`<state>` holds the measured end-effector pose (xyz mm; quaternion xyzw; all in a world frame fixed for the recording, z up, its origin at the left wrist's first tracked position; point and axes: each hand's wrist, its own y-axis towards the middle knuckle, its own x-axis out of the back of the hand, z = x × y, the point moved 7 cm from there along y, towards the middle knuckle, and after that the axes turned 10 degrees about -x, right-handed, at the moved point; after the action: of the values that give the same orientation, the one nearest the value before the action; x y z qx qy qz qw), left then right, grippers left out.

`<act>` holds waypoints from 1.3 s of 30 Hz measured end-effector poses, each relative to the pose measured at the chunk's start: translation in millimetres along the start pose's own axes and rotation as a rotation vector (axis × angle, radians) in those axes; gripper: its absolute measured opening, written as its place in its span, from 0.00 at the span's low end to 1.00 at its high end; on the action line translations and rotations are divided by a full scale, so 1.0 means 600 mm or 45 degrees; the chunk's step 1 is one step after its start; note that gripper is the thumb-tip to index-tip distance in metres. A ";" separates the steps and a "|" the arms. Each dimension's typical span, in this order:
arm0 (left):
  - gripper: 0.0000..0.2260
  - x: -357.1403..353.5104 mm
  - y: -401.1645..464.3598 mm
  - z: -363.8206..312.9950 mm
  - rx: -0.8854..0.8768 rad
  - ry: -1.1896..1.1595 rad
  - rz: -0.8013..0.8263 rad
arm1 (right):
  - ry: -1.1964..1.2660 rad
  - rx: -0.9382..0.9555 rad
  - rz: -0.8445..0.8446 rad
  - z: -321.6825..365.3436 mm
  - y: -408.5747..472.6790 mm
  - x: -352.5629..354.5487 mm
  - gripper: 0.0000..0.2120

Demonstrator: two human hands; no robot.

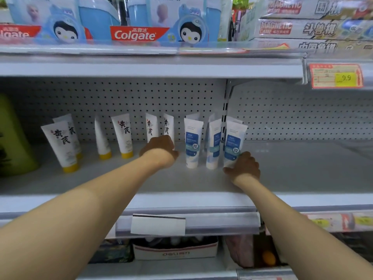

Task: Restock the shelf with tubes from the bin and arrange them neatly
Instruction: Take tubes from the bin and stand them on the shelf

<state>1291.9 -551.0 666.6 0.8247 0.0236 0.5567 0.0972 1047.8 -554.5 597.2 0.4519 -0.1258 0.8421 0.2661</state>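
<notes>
On the grey middle shelf [292, 168] stand two groups of tubes, caps down. Several white tubes with yellow caps [60, 144] fill the left part. Several white-and-blue tubes [192, 142] stand right of them. My left hand [159, 149] reaches in and grips the base of the rightmost yellow-cap tube [168, 126], hiding its cap. My right hand [244, 165] holds the lower end of the rightmost blue tube [234, 141], which leans a little to the left. The bin is out of view.
A green container [12, 136] stands at the shelf's far left. The upper shelf carries Colgate packs [137, 34] and game boxes [302, 27]. A price tag [336, 75] hangs at the upper right. Below, a white box [175, 251] sits on the lower shelf.
</notes>
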 end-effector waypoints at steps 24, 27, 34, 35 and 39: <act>0.13 0.201 -0.353 0.427 0.350 0.016 -0.134 | -0.401 0.901 0.333 0.277 -0.556 -0.126 0.30; 0.15 0.219 -0.435 0.509 0.425 0.036 -0.148 | -0.388 1.028 0.414 0.312 -0.649 -0.166 0.31; 0.13 0.232 -0.618 0.677 0.681 0.032 -0.114 | -0.449 1.261 0.567 0.351 -0.852 -0.277 0.32; 0.13 0.229 -0.642 0.698 0.711 0.041 -0.102 | -0.462 1.291 0.585 0.350 -0.877 -0.293 0.32; 0.15 0.207 -0.738 0.777 0.870 0.027 -0.044 | -0.537 1.387 0.667 0.345 -0.960 -0.360 0.30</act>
<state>1800.2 -161.2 529.0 0.8032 0.2238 0.5234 -0.1755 1612.1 -244.4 517.7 0.6325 0.1644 0.7155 -0.2468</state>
